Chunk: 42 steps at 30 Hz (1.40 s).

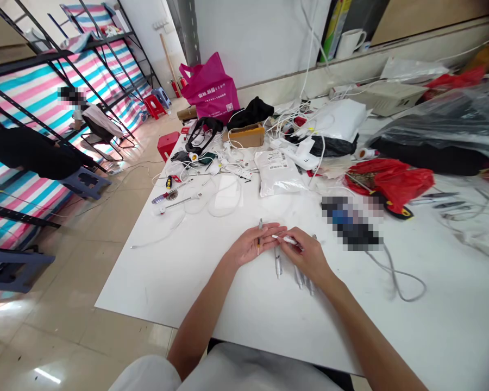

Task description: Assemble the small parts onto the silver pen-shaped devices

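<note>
My left hand (248, 245) is turned palm up with its fingers stretched out. Across it, by the thumb, lies a slim pen-like piece (259, 239) with a silver end and a dark and yellowish lower part. Close beside those fingertips, my right hand (305, 252) pinches a thin white pen-shaped piece (285, 239), its tip pointing toward the left palm. Beneath and in front of my right hand lie several silver pen-like tubes (278, 265) on the white table (244, 304). My right hand partly covers some of them.
Screwdrivers (165, 196), a tangle of white cables (228, 163) and a white plastic parcel (279, 174) lie beyond my hands. To the right are a red plastic bag (391, 176) and a grey cable (411, 298). Two people sit at the far left.
</note>
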### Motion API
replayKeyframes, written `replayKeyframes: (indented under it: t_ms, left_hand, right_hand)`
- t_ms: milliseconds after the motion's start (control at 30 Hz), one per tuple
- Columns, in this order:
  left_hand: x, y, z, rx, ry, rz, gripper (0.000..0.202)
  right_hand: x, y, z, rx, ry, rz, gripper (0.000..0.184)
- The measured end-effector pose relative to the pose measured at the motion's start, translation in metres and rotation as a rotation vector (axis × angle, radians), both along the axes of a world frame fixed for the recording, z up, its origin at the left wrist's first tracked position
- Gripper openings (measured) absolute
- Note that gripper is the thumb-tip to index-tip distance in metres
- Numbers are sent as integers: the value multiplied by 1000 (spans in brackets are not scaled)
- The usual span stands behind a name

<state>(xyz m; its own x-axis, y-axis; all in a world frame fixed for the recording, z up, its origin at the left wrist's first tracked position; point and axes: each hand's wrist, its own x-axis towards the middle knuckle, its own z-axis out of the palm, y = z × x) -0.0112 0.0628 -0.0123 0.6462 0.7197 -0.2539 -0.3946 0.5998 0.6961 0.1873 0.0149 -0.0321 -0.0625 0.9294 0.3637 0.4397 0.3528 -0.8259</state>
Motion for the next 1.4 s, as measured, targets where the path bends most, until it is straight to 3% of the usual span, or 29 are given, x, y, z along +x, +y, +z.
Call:
replayKeyframes:
  t_ms: [267, 533, 700, 1000, 1400]
  left_hand:
    - [3, -1, -8, -2, 39, -72, 45]
    - [5, -3, -6, -24, -12, -72, 42]
    - [5, -4, -6, -26, -13, -55, 43]
    - [8, -5, -6, -83, -54, -40, 29]
    - [7, -5, -7, -86, -58, -45, 35]
  right_hand:
    - [-3, 0, -5, 133, -78, 67, 18]
    - [-1, -2, -9, 187, -131, 111, 27]
    - [-1, -2, -14, 162, -190, 121, 31]
    - [-4, -3, -9, 141, -232, 119, 37]
    - [-5, -4, -15, 143, -256, 82, 36]
